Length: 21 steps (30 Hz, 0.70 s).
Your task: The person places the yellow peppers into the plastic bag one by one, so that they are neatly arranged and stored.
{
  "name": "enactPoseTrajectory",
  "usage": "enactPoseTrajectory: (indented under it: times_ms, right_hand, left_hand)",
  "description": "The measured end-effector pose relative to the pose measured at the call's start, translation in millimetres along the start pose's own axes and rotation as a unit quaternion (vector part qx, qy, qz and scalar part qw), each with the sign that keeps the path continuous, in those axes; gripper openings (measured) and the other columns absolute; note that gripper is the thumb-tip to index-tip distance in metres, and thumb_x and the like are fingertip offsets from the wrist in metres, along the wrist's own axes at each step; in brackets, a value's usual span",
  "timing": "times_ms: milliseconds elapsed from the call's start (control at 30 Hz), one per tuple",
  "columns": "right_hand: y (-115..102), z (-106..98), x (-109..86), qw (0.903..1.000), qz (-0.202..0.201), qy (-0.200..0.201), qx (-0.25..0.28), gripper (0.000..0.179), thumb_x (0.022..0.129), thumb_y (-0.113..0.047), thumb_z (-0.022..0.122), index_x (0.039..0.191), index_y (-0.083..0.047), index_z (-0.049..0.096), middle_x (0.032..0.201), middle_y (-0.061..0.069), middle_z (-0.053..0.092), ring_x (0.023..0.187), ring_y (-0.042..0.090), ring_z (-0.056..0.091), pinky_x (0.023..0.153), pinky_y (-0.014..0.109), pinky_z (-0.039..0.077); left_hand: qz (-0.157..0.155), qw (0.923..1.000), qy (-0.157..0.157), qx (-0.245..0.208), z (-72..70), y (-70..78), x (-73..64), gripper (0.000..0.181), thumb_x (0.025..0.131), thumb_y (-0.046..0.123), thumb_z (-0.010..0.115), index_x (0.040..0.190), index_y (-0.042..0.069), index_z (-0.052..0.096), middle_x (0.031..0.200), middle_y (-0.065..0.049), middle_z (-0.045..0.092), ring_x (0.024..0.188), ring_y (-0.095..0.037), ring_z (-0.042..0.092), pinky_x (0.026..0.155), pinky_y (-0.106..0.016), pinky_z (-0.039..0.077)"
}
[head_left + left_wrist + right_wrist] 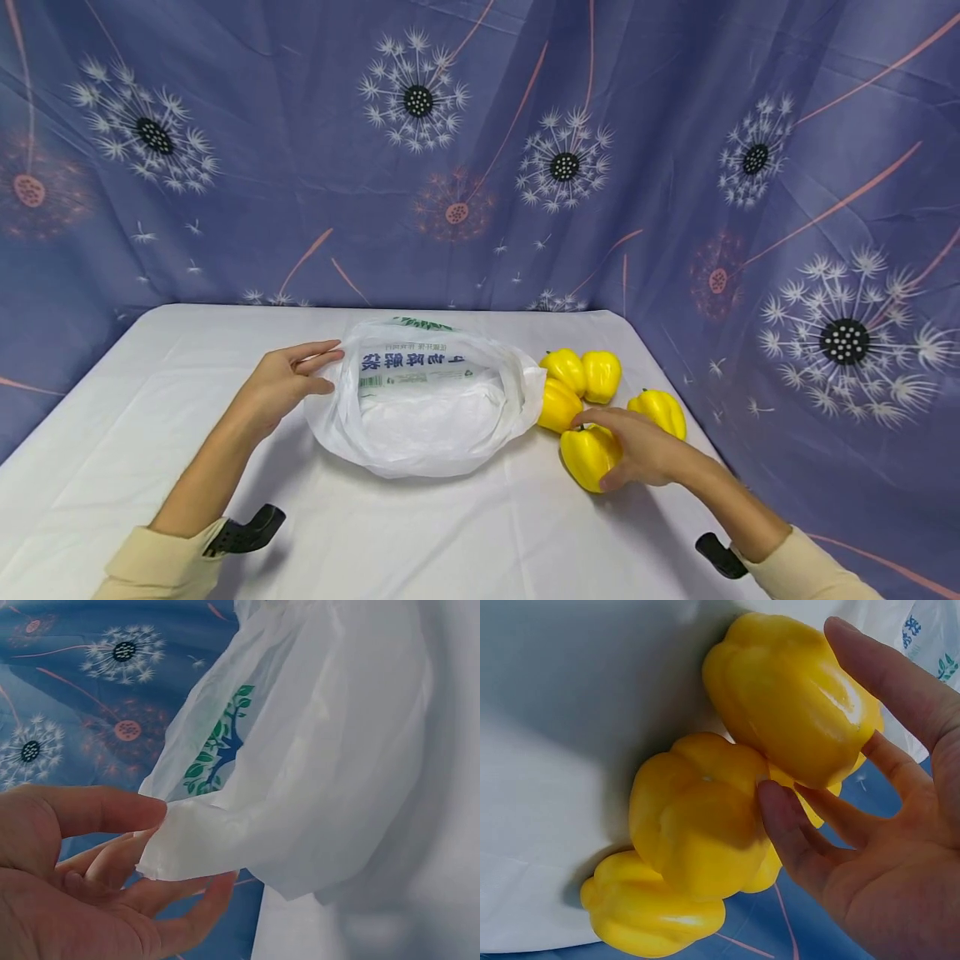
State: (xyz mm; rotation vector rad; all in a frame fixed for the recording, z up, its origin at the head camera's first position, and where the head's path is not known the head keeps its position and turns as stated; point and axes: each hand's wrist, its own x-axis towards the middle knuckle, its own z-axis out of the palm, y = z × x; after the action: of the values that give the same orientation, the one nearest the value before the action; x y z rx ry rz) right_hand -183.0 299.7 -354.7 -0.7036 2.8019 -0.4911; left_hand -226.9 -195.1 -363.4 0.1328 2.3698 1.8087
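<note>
A white plastic bag [427, 454] with printed lettering lies with its wide mouth facing me. My left hand [288, 379] is at its left side; in the left wrist view thumb and forefinger pinch the thin edge of the bag [330, 750], which has a green leaf print. To the right of the bag, my right hand [637, 446] curls around a yellow bell pepper [588, 458], fingers on its far side and thumb on its near side. That bell pepper [787, 690] is at the top of the right wrist view.
Several more yellow bell peppers stand close by: one pepper [558, 406] against the bag's right edge, a pair behind it, and another pepper [660, 411] beyond my right hand. The white-covered table [180, 367] ends at a blue dandelion-print curtain [300, 167].
</note>
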Motion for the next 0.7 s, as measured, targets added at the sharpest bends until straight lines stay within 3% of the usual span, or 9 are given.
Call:
enactPoseTrajectory:
  times_ms: [367, 700]
  right_hand:
    - [0.7, 6.4, -0.3, 0.9999, 0.004, -0.004, -0.01, 0.083, 0.059, -0.019, 0.096, 0.133, -0.021, 0.059, 0.137, 0.014, 0.059, 0.13, 0.044, 0.05, 0.109, 0.075, 0.026]
    - [-7.4, 9.9, 1.6, 0.9998, 0.01, -0.006, -0.019, 0.083, 0.058, -0.017, 0.097, 0.131, -0.023, 0.059, 0.132, 0.015, 0.06, 0.125, 0.045, 0.052, 0.111, 0.079, 0.012]
  left_hand:
    - [0.013, 0.9991, -0.008, 0.04, -3.1, -0.1, 1.0, 0.081, 0.081, -0.003, 0.068, 0.156, 0.008, 0.039, 0.148, -0.017, 0.052, 0.155, -0.034, 0.019, 0.119, -0.056, 0.025]
    - [0.018, 0.9994, -0.019, 0.024, -2.9, -2.4, 1.7, 0.082, 0.081, -0.005, 0.067, 0.156, 0.008, 0.039, 0.15, -0.018, 0.051, 0.155, -0.034, 0.019, 0.118, -0.056, 0.027]
